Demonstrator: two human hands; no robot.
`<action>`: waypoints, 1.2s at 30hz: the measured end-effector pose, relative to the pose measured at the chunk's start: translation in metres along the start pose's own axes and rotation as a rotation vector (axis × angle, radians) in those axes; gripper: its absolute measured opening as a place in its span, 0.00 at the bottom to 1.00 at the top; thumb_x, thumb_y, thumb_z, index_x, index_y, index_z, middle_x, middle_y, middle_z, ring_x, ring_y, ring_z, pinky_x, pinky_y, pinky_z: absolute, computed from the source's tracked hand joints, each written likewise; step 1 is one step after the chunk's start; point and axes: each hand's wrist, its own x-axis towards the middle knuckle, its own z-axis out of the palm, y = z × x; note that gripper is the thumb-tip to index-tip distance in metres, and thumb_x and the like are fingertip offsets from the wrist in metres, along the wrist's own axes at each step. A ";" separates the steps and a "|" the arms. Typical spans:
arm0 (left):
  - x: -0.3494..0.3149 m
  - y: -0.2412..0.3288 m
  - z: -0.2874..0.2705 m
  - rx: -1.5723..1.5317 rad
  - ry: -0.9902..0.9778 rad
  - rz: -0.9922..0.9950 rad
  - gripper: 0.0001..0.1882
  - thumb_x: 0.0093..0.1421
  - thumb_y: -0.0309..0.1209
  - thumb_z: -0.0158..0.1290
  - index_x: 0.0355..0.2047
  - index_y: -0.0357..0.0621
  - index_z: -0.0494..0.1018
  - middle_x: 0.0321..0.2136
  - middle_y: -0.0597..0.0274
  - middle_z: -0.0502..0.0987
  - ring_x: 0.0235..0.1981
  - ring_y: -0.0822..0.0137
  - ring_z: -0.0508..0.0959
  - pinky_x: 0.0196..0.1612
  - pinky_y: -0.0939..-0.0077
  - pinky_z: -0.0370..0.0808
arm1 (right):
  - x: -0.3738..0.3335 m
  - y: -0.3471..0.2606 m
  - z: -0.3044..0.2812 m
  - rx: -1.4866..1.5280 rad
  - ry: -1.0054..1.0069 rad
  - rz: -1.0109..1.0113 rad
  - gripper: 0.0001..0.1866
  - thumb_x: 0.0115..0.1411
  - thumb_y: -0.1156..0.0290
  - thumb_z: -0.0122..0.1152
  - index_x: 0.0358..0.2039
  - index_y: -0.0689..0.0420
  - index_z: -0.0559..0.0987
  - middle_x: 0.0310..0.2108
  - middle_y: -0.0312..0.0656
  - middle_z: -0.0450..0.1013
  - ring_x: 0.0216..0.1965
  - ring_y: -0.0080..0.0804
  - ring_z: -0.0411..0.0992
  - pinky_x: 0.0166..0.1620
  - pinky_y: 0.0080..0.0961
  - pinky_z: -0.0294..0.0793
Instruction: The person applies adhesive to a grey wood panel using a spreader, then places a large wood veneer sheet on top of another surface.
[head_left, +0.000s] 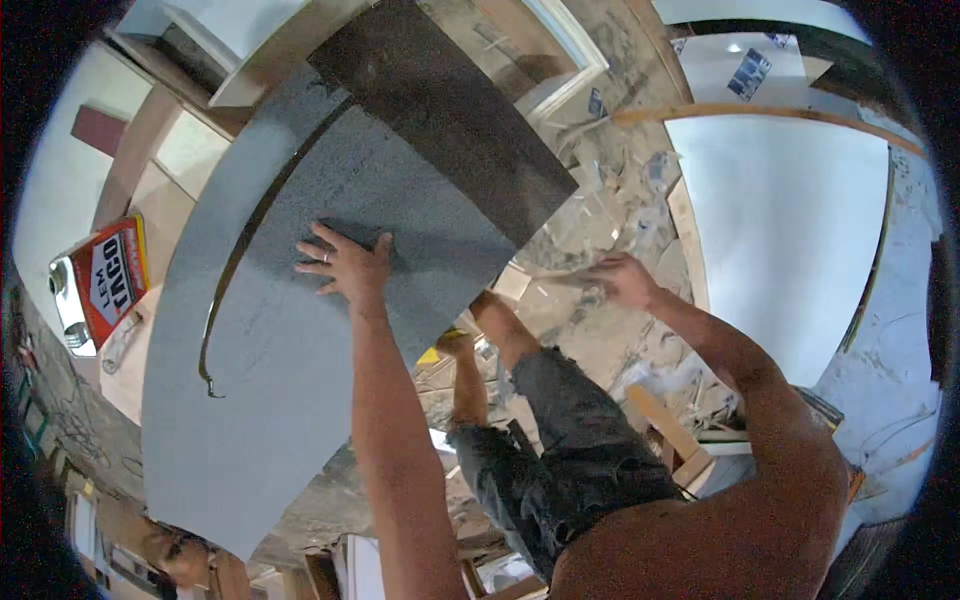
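A large grey panel (260, 430) lies in front of me. My left hand (350, 268) rests on it, palm down, fingers spread, a ring on one finger. A glossy brown curved streak (245, 235), like thick liquid glue, runs over the panel left of that hand. Along the panel's far right side spreads a dark brown band (440, 110); whether it is a coating or a separate sheet I cannot tell. My right hand (625, 281) hovers beyond the panel's right edge, fingers closed. A thin, motion-smeared shape at its fingertips is too blurred to name.
At the left stands a red, white and black metal can (105, 280) on a pale surface, a whitish rolled tube (122, 340) near it. A white panel (785, 240) lies at the right. Scraps and debris (600, 220) litter the floor. A wood offcut (665, 425) lies near my knees.
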 end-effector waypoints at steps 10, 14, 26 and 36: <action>-0.009 0.004 0.014 -0.079 -0.023 -0.047 0.70 0.43 0.51 0.72 0.73 0.51 0.34 0.72 0.36 0.29 0.70 0.24 0.31 0.60 0.15 0.46 | 0.228 -0.087 -0.121 -0.229 0.493 -0.142 0.27 0.51 0.78 0.56 0.54 0.48 0.78 0.55 0.40 0.72 0.52 0.43 0.69 0.54 0.40 0.70; -0.004 -0.010 0.011 -0.074 0.001 -0.024 0.69 0.44 0.52 0.71 0.74 0.50 0.35 0.72 0.34 0.32 0.70 0.25 0.31 0.60 0.15 0.46 | 0.273 -0.089 -0.086 -0.257 0.194 -0.182 0.28 0.53 0.75 0.57 0.57 0.51 0.76 0.53 0.40 0.73 0.51 0.41 0.69 0.54 0.37 0.70; 0.032 0.001 -0.034 -0.168 0.357 0.242 0.41 0.51 0.41 0.68 0.61 0.38 0.64 0.58 0.34 0.65 0.61 0.34 0.63 0.57 0.42 0.66 | 0.281 -0.085 -0.139 -0.076 0.237 -0.165 0.27 0.51 0.75 0.58 0.55 0.51 0.77 0.51 0.39 0.73 0.49 0.42 0.68 0.55 0.42 0.68; 0.277 0.170 -0.169 -0.564 -0.485 0.252 0.52 0.65 0.70 0.27 0.61 0.28 0.65 0.43 0.36 0.79 0.51 0.52 0.77 0.56 0.56 0.69 | 0.293 -0.070 -0.149 0.058 0.451 0.066 0.32 0.51 0.84 0.55 0.59 0.53 0.74 0.53 0.45 0.71 0.50 0.46 0.68 0.56 0.40 0.68</action>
